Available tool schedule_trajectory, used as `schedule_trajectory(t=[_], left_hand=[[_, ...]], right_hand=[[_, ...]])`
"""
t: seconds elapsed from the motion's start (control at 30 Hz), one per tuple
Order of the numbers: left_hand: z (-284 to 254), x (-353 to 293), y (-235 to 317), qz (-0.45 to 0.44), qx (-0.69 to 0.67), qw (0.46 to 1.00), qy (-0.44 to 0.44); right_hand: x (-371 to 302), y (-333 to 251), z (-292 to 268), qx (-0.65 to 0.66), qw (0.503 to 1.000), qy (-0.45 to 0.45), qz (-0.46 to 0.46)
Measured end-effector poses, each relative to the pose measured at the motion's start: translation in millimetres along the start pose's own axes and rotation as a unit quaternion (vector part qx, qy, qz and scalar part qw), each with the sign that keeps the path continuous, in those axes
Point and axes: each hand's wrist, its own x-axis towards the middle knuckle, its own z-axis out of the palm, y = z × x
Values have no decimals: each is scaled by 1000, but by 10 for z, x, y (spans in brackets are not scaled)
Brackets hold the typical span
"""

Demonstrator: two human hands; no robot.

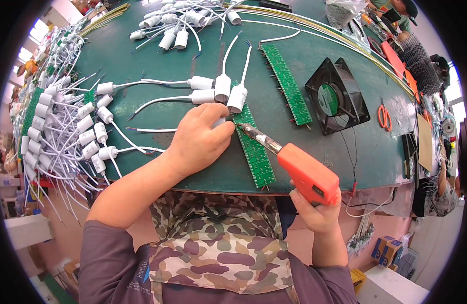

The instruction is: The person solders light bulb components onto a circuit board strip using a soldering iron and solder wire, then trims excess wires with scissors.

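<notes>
A green circuit board strip [257, 157] lies in front of me on the table. My left hand [200, 138] is closed in a pinch on a white cylindrical holder [220, 122] at the board's left edge; the fingers cover most of it, and a white cable emerges left of the hand. My right hand [317, 212] grips an orange soldering gun [308, 175]. Its metal tip reaches the board beside my left fingertips; whether it touches cannot be seen. Two white cabled holders [237, 98] stand at the board's far end, with two more [201, 82] lying left of them.
Several cabled holders [85, 124] attached to boards crowd the left side, and a loose pile [181, 38] sits at the back. On the right are a second board strip [287, 83], a black fan [337, 96] and orange-handled scissors [384, 118]. Other people are beyond the table.
</notes>
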Motion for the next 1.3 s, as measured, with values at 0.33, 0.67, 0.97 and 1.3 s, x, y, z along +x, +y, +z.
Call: schedule_trajectory(t=[0.33,0.67,0.97,1.3], left_hand=[[-10,-12,1,-1,6,1000,-7],[-13,-7,4,1,13,1000,-9],[0,-22,-3,-1,16,1000,-6],[-18,-12,-2,2,20,1000,-8]], right_hand=[[-9,-52,-8,12,999,-21,22],[40,-43,-64,-85,992,-75,-61],[-43,-44,-67,-21,1000,-10,-16],[-14,-83,-118,-55,996,-27,-70]])
